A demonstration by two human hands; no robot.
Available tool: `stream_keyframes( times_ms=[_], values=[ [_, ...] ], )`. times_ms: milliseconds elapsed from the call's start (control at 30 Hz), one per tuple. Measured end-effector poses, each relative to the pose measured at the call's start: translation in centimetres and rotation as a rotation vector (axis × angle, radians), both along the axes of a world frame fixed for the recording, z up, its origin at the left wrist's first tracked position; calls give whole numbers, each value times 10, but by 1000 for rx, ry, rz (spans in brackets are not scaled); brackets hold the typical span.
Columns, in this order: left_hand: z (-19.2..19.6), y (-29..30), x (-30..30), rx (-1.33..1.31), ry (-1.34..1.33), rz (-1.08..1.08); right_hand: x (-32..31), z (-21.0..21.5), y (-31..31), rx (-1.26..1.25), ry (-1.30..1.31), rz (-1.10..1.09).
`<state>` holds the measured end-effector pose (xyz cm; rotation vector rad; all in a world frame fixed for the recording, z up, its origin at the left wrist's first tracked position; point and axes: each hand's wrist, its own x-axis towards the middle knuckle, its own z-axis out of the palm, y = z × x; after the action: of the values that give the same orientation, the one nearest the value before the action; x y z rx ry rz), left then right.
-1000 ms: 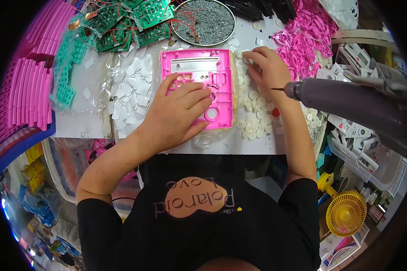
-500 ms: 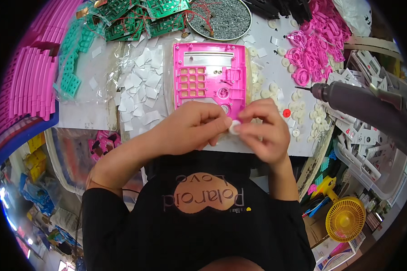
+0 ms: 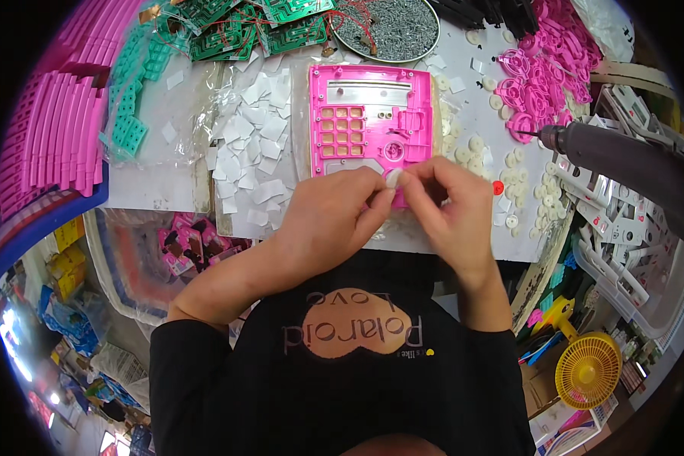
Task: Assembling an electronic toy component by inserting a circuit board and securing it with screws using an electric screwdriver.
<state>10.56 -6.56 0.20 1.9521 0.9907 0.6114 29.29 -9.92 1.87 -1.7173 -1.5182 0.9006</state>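
A pink plastic casing (image 3: 414, 85) lies with its inner side up on the table, showing a grid of square holes, a long slot and round mounts. Over its near edge, a small white plastic disc (image 3: 393, 178) is tilted between my two hands. My left hand (image 3: 338, 205) pinches it with thumb and forefinger from the left. From the right, my right hand (image 3: 456, 209) closes its fingertips on the disc's other side. Both hands hide the near part of the casing.
White paper squares (image 3: 254, 137) lie left of the casing, and loose white discs (image 3: 515, 182) lie right. A dark power screwdriver (image 3: 608, 156) juts in from the right. Beyond are green circuit boards (image 3: 296, 30), a dish of screws (image 3: 395, 30) and pink parts (image 3: 543, 68).
My hands have come closer together at the casing's near edge. The white disc has turned more edge-on between my fingers. The whole view has shifted slightly.
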Motion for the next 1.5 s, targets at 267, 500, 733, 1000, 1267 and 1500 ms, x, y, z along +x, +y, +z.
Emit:
stream_keyframes(
  times_ms=[267,500,733,1000,1267,1500],
  values=[
    [7,20,-16,26,-52,77,1,-8,36,14,-648,139],
    [-3,27,-18,95,-103,57,-4,0,46,-6,-761,219],
    [-17,40,-13,383,-17,-104,7,12,41,27,-562,203],
    [-18,46,1,667,214,-323,58,85,-27,137,-68,-214],
    [-17,27,8,745,405,-270,109,84,29,841,-35,-163],
    [-11,18,15,721,463,-231,169,99,67,380,332,361]
  ],
)
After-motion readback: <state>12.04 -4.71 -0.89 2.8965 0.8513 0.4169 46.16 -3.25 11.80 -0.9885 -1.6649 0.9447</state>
